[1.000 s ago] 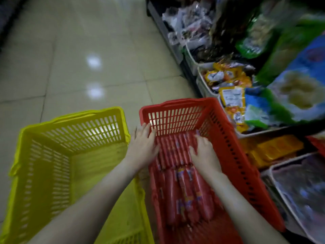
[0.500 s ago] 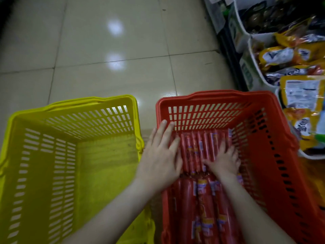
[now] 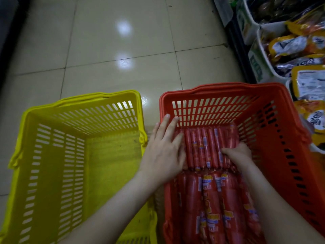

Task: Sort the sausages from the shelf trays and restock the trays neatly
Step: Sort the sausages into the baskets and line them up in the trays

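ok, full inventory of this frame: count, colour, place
yellow basket: 1, yellow, on floor, left
red basket: 1, red, on floor, right of the yellow one
thin sausages: one row, red, far end of red basket
thick sausages: several, red with yellow labels, near end of red basket
shelf trays: at least three, white, right edge
packets: many, yellow-orange, in shelf trays
floor: beige tiles
left hand: 1, flat on thin sausages
right hand: 1, fingers curled into thin sausages
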Action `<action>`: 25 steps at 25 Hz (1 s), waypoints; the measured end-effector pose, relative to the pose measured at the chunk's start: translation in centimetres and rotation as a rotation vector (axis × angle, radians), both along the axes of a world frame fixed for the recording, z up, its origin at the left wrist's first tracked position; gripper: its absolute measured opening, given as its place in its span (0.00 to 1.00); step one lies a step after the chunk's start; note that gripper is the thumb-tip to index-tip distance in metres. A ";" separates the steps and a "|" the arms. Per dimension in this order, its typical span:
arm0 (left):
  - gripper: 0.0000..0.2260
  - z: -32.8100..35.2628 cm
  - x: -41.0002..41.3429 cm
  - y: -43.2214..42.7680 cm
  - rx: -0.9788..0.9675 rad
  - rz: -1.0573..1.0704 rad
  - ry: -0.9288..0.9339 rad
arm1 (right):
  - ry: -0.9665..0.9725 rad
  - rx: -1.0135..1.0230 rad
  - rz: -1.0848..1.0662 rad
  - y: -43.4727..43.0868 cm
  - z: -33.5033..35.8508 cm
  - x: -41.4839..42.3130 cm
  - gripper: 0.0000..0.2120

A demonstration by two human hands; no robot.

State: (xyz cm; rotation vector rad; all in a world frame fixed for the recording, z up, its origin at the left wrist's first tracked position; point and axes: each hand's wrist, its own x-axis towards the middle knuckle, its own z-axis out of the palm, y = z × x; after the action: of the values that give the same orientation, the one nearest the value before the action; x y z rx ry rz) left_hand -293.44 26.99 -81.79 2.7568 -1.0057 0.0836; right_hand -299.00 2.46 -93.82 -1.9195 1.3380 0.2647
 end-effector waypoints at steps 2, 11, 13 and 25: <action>0.19 -0.2 0.1 0.2 -0.011 -0.013 -0.029 | -0.021 -0.021 0.018 1.0 1.5 -0.7 0.23; 0.20 6.9 -8.5 -5.1 -0.496 0.138 1.058 | -0.702 0.352 -0.136 6.2 18.1 -11.8 0.17; 0.16 11.2 -13.0 -5.7 -0.619 0.087 1.574 | -0.752 0.436 -0.141 8.5 23.2 -16.7 0.18; 0.09 32.8 -29.8 4.5 -0.514 -0.365 1.679 | -1.022 0.527 -0.309 21.0 45.9 -37.3 0.27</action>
State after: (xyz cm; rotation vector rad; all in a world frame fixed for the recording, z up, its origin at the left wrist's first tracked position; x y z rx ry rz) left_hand -323.21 31.48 -49.00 1.2584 -0.6686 -1.4474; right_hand -336.30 23.47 -47.97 -1.0877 0.7232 -0.4382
